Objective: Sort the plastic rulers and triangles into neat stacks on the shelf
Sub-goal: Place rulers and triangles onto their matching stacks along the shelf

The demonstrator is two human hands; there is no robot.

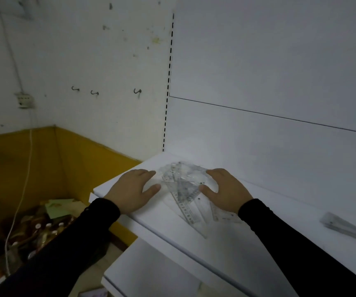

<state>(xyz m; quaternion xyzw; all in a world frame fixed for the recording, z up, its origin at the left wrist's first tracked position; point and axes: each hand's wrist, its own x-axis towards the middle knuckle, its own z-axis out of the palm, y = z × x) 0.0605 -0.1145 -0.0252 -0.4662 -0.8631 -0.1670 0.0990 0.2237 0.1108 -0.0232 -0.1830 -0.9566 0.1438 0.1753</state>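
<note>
- One jumbled pile of clear rulers and triangles point(181, 189) on the white shelf point(247, 239) — pieces overlap, uncountable.
- Left hand point(133, 190) and right hand point(227, 190) flank it, each grip spread, fingertips at its edges.
- One separate ruler stack point(346, 228) lies far right.
- Box of bottles point(37, 232) below left.

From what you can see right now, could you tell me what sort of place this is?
Probably a small shop or its stockroom: white retail shelf with a slotted upright, wall hooks, and a floor box of bottles.

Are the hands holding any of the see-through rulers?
Neither grips one. The left hand and right hand bracket the jumbled pile of clear plastic rulers and triangles.
</note>
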